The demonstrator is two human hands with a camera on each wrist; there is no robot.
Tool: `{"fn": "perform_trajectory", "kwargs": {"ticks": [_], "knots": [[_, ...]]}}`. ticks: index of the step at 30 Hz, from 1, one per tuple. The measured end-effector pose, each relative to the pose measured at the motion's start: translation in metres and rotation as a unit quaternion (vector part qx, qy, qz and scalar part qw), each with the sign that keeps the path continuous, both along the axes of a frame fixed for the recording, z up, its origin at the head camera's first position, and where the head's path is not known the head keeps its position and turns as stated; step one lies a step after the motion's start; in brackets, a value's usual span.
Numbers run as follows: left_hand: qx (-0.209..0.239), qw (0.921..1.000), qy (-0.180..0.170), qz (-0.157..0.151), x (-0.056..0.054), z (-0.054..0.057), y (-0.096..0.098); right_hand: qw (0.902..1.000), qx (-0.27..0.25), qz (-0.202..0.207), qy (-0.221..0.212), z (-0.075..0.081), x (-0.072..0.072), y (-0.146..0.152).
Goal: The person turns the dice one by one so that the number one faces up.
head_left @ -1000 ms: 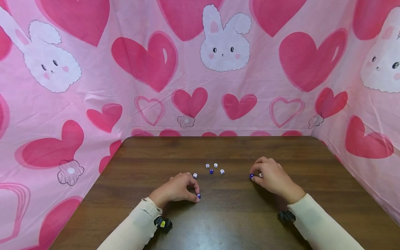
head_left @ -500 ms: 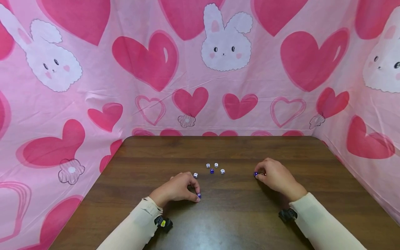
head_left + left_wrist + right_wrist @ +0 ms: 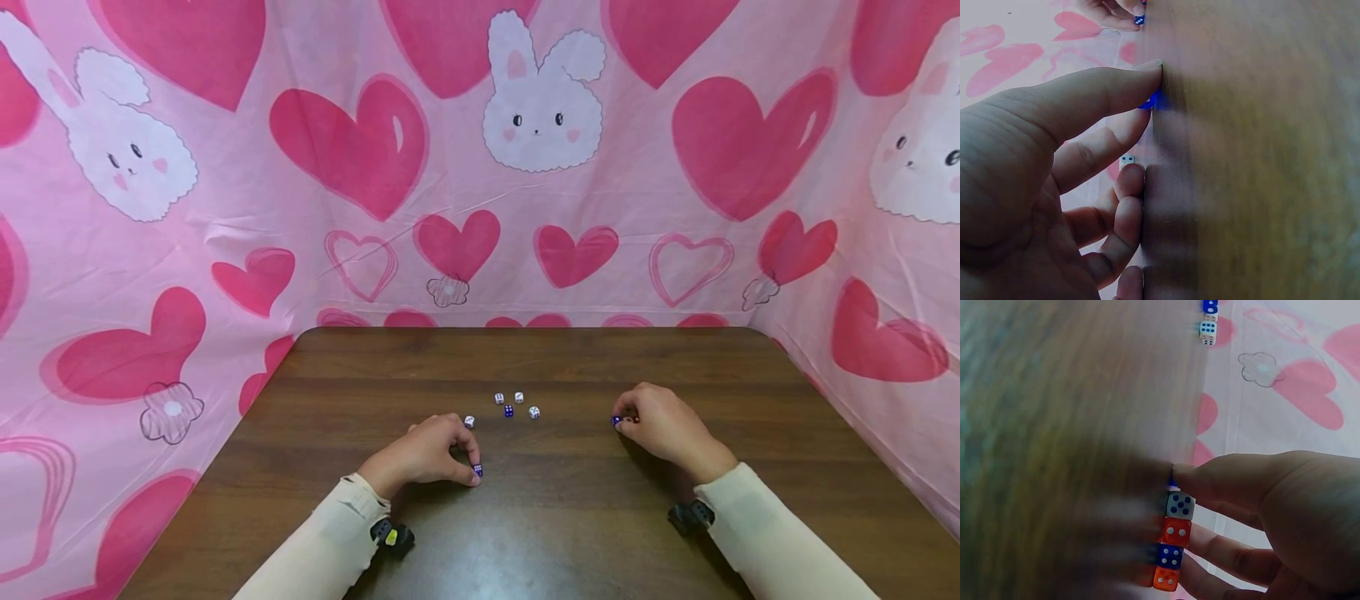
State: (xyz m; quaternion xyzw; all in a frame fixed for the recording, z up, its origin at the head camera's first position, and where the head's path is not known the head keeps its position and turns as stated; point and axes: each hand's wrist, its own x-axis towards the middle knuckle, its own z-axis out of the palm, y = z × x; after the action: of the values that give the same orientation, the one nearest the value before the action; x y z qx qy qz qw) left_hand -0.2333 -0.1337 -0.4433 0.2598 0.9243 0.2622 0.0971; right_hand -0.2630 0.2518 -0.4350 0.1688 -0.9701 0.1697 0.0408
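Blue and crisp-edged, one die (image 3: 477,471) sits pinched in the left hand (image 3: 423,450) at the wood-grained counter (image 3: 555,517), well left of a side-to-side row of glossy, pipped cubes (image 3: 1175,540) beneath the nearer right hand (image 3: 662,423), which seems clamped on the blue end die (image 3: 616,422), mostly thumb-hidden in the wrist view.

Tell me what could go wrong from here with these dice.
The right hand, pinching the end die, could push the row of dice askew. The left hand might knock the nearby white die, or let slip the small blue die it pinches.
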Motion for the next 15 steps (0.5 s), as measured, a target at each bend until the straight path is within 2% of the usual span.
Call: {"fn": "perform_trajectory", "kwargs": {"ticks": [15], "knots": [[0.001, 1.0000, -0.002, -0.001, 0.0000, -0.0002, -0.0004, 1.0000, 0.008, -0.002, -0.003, 0.0022, 0.0014, 0.0014]]}}
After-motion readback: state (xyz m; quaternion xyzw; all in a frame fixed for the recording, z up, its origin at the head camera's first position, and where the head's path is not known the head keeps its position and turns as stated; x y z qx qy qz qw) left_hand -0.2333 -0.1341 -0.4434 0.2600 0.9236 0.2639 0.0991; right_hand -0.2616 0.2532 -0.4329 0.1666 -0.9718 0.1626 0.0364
